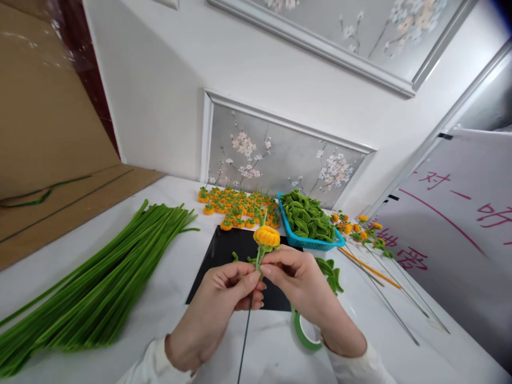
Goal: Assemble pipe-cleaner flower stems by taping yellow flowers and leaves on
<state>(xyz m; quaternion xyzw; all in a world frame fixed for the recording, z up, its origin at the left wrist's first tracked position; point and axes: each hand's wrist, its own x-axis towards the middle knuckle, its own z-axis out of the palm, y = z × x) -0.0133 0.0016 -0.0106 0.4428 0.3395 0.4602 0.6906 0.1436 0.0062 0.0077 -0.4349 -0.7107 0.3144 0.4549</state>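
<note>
Left hand [224, 296]: thumb and fingertips closed in a pinch on the thin wire stem [247, 330], which runs down below the hand.
Right hand [298, 274]: also pinched, its fingertips meeting the green strands just under the bloom.
Orange chenille flower [266, 236]: above both hands' fingertips, over the black mat [210, 266].
Handling: likely very light; the fuzzy head looks soft and easily crushed, the wire springy but bendable.
Best hold: probably the stem close beneath the head, leaving the petals free.
Tape roll [301, 335]: green, on the tabletop [168, 290] beside the right wrist.
Blue basket [316, 244]: beyond the right hand, heaped with green chenille leaves [306, 216].
Orange flower heads [240, 207]: clustered behind the mat.
Green pipe cleaners [104, 282]: a long bundle to the left.
Stemmed flowers [356, 228]: lying right of the basket.
</note>
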